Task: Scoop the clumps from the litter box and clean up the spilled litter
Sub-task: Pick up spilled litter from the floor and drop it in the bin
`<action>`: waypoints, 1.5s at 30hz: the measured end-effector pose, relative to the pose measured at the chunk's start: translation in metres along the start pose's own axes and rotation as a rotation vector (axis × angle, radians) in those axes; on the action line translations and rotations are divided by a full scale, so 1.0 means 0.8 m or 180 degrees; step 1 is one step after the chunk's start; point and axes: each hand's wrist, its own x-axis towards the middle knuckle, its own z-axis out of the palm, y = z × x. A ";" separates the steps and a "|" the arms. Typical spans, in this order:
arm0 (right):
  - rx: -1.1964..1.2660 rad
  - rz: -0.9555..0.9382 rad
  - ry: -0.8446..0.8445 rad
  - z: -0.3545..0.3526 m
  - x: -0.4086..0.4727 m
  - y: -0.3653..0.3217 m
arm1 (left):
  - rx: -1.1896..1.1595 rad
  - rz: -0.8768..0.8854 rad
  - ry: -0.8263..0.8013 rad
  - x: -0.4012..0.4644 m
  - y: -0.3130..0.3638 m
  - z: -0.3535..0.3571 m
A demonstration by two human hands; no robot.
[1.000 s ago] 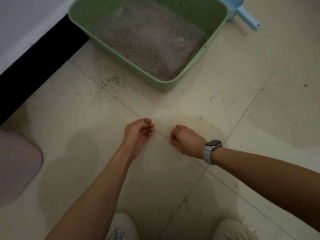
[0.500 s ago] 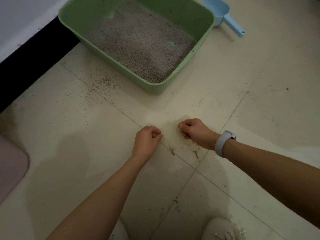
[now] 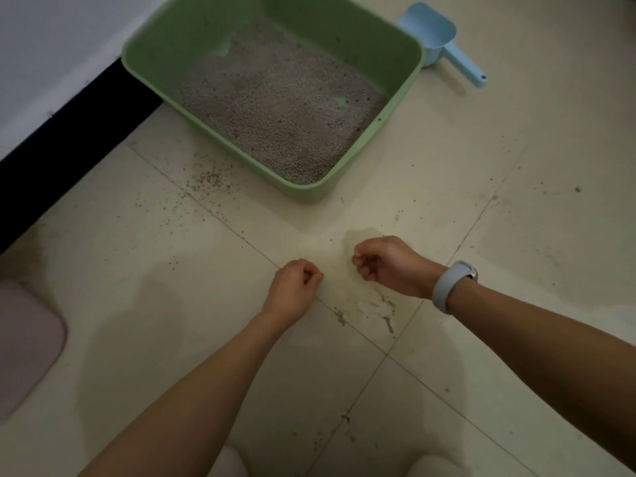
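The green litter box (image 3: 309, 192) sits on the tiled floor at the top, with grey litter (image 3: 282, 108) inside. A light blue scoop (image 3: 437, 36) lies on the floor just behind its right corner. Spilled litter (image 3: 210, 180) is scattered left of the box's front wall, and a few dark streaks of litter (image 3: 382, 308) lie near my hands. My left hand (image 3: 292, 287) is curled into a fist just above the floor; what it holds is hidden. My right hand (image 3: 389, 263), about a hand's width away, has its fingers pinched together with dark grains showing between them.
A dark baseboard (image 3: 69, 139) and a white wall run along the left. The corner of a pinkish mat (image 3: 24, 339) lies at the left edge. My two white shoes (image 3: 227, 463) (image 3: 433, 468) are at the bottom. A pale watch (image 3: 451, 285) is on my right wrist.
Both hands have closed and lifted off the tile joint, the right one moving right and toward the box. Dark litter streaks now show where the hands were.
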 end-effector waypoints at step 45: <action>-0.2164 -0.1072 0.0834 0.275 -0.015 -0.072 | 0.0139 0.0514 0.1245 -0.153 -0.070 -0.254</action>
